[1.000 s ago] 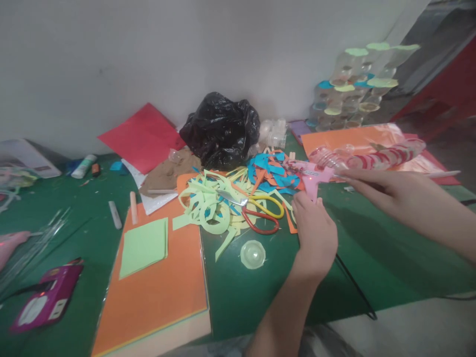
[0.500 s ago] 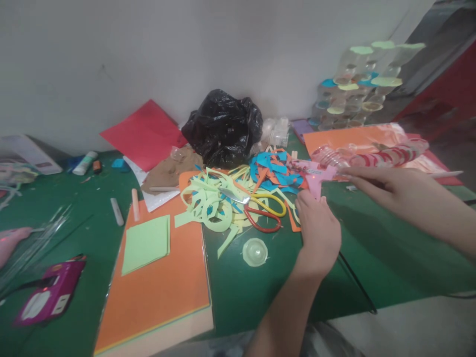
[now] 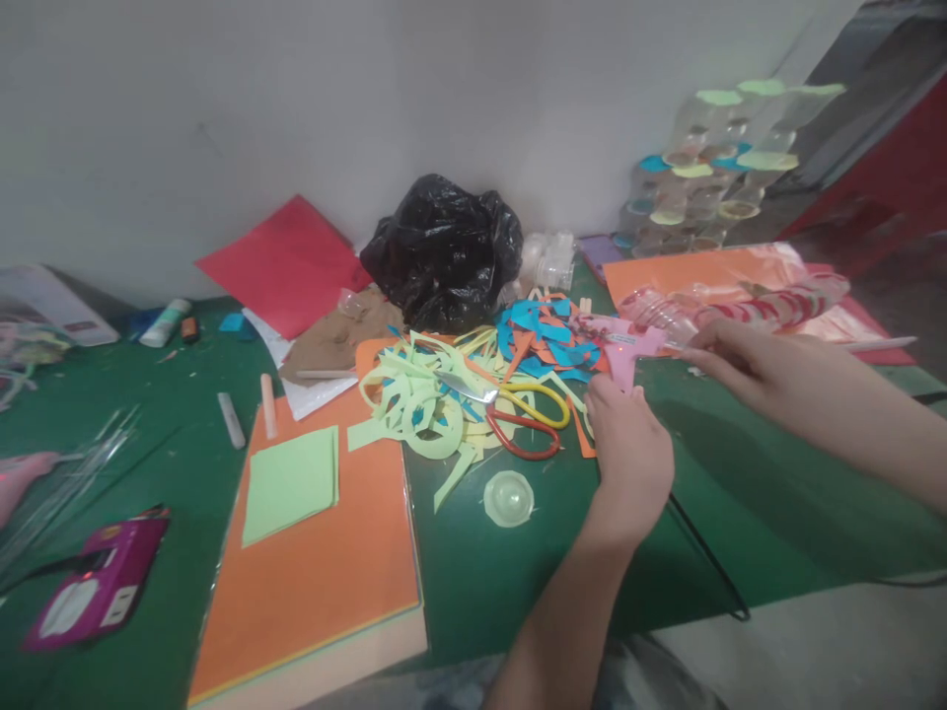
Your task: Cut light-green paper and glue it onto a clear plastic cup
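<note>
My left hand [image 3: 632, 459] is closed around the handle of a pink glue gun [image 3: 628, 340], held low over the table's right half. At the gun's right end, my right hand [image 3: 740, 355] has its thumb and fingers pinched together. What it pinches, if anything, is too small to make out. Left of the gun lie blue and orange paper scraps [image 3: 544, 330]. Scissors [image 3: 529, 419] with one yellow and one red handle rest on light green paper cuttings [image 3: 421, 404]. Nearer me, a clear round piece on pale green paper [image 3: 509, 498] lies on the table.
Stacked clear plastic cups with paper discs [image 3: 702, 187] stand at the back right. A black plastic bag [image 3: 448, 251] sits against the wall. Orange paper [image 3: 332, 582] carries green squares [image 3: 290, 485]. A magenta device [image 3: 96, 582] and another pink glue gun [image 3: 26, 478] lie left.
My left hand and the glue gun have shifted very slightly left. My right hand's fingers have drawn together a little near the gun's right end.
</note>
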`<action>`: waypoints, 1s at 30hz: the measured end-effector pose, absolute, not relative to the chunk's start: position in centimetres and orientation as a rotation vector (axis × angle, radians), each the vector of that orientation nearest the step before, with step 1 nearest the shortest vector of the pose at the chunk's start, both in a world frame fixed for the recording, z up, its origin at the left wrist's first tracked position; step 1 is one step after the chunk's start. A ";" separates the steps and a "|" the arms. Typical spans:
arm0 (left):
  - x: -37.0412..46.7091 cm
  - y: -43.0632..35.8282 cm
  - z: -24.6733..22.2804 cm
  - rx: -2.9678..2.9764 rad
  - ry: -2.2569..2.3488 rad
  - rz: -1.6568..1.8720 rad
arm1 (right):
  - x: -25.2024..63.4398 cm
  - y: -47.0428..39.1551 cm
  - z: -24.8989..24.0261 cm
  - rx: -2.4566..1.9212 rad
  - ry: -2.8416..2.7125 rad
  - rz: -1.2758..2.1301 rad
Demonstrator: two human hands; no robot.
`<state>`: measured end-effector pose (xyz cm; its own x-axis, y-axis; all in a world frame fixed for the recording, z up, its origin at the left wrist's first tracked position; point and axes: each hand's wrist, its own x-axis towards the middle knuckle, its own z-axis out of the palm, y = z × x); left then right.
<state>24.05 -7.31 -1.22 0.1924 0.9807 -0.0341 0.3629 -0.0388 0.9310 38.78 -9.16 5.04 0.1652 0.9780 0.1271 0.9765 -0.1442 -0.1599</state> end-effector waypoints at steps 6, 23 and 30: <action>24.5 -7.8 -1.7 1.594 1.302 0.838 | 39.2 -8.8 5.2 -2.120 -1.927 0.172; 24.2 -7.6 -1.0 1.509 1.374 0.885 | 36.2 -9.5 4.9 -2.137 -2.114 -0.793; 23.9 -7.9 -1.3 1.469 1.365 0.909 | 32.7 -12.6 3.8 -2.022 -1.941 -0.476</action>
<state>23.93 -7.89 -1.34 0.1178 0.9910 -0.0628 0.3244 0.0214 0.9457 32.69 -12.57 3.84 0.0336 0.9004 0.4338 0.9989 -0.0440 0.0140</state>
